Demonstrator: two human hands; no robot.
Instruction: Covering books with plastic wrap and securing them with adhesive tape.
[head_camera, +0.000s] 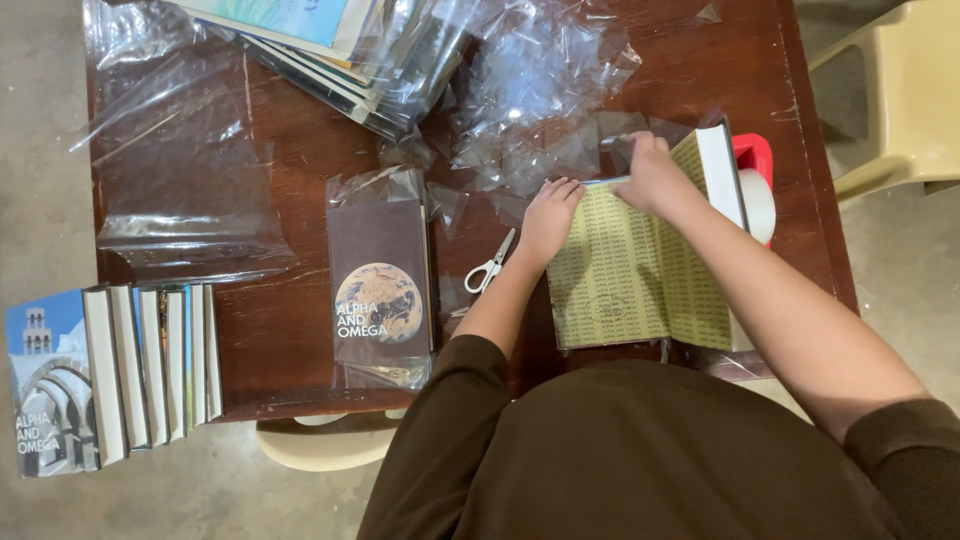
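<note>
Both hands are pressing an open book (640, 275) flat on the desk (290, 330), left hand (548, 215) with fingers together, right hand (652, 175) pinching clear film taut over the cover's top edge.

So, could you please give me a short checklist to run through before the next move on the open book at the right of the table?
1. Both hands on the book: ok. The left hand and right hand press its top edge.
2. Open book lies flat on the wooden table: ok.
3. Scissors within reach: ok, just left of the book, untouched.
4. Tape dispenser at hand: ok, beside the book's right edge.
5. Plastic film folded snugly over the top edge: cannot tell, the hands hide it.
6. Loose plastic scraps clear of the book: not ok, they crowd its top.
</note>
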